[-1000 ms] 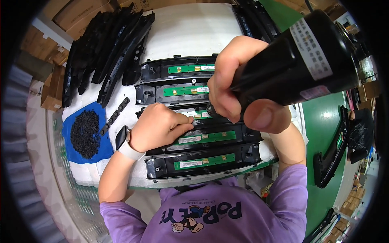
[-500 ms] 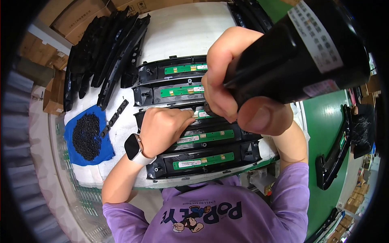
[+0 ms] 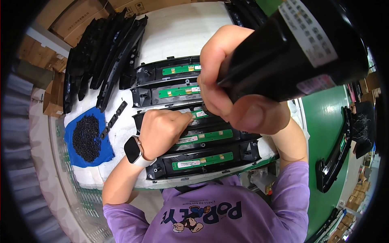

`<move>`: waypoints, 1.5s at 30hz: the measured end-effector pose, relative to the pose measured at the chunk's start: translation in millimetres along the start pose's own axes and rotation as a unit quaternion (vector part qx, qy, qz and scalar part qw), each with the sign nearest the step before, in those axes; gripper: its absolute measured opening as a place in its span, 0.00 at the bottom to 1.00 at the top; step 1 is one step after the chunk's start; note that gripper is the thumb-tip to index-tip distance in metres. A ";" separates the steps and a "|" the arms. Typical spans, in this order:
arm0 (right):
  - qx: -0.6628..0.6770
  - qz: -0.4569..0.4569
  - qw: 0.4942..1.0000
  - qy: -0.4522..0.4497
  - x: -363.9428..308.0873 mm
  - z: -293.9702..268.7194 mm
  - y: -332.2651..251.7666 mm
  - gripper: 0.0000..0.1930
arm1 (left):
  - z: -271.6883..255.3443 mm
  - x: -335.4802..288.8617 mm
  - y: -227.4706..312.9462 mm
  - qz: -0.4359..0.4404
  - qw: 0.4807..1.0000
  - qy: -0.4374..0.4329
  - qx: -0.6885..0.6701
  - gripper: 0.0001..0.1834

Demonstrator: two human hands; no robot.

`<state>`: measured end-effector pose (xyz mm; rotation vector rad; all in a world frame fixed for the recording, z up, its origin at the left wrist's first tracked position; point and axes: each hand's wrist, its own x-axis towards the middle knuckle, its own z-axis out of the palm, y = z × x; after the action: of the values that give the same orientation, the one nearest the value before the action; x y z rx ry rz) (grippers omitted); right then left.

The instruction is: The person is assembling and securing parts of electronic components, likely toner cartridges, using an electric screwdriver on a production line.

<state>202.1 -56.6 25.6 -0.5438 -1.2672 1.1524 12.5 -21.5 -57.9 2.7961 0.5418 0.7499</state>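
Note:
My right hand [image 3: 243, 91] is wrapped around a thick black electric screwdriver [image 3: 279, 56], which looms large near the camera; its tip is hidden behind my fingers. My left hand [image 3: 164, 131], with a watch on the wrist, has its fingers pinched together at a green circuit board [image 3: 199, 114] in the middle black plastic housing. Whatever the fingertips grip there, if anything, is hidden. Beyond it lie two more housings with green boards [image 3: 180, 92]. Nearer to me are two others, with a board [image 3: 202, 161] in the closest one.
A heap of small black screws [image 3: 86, 137] lies on a blue cloth [image 3: 109, 152] at the left, beside a dark strip with holes [image 3: 113, 119]. Long black plastic parts [image 3: 109, 60] are piled at the far left. One more housing [image 3: 334, 162] sits on the green surface at right.
My right hand and the screwdriver have shifted slightly to the left. My left hand keeps its pinch at the middle board, having moved only a little.

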 end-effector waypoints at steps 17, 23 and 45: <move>-0.129 -0.021 0.991 -0.024 2.0 -12.9 -13.4 0.18 | 4.3 0.7 -1.6 -0.002 0.999 -0.050 0.007 0.07; 0.029 -0.048 0.998 -0.016 16.2 -10.1 20.0 0.15 | 0.8 7.1 6.9 -0.013 0.999 -0.038 0.028 0.04; 0.077 -0.053 0.995 -0.044 9.0 -9.2 7.4 0.14 | -0.5 8.4 2.4 -0.176 0.962 -0.098 -0.185 0.05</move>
<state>206.9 -43.4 20.8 -0.3102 -1.2554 1.1839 19.7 -20.4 -53.0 2.3078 0.7482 0.4393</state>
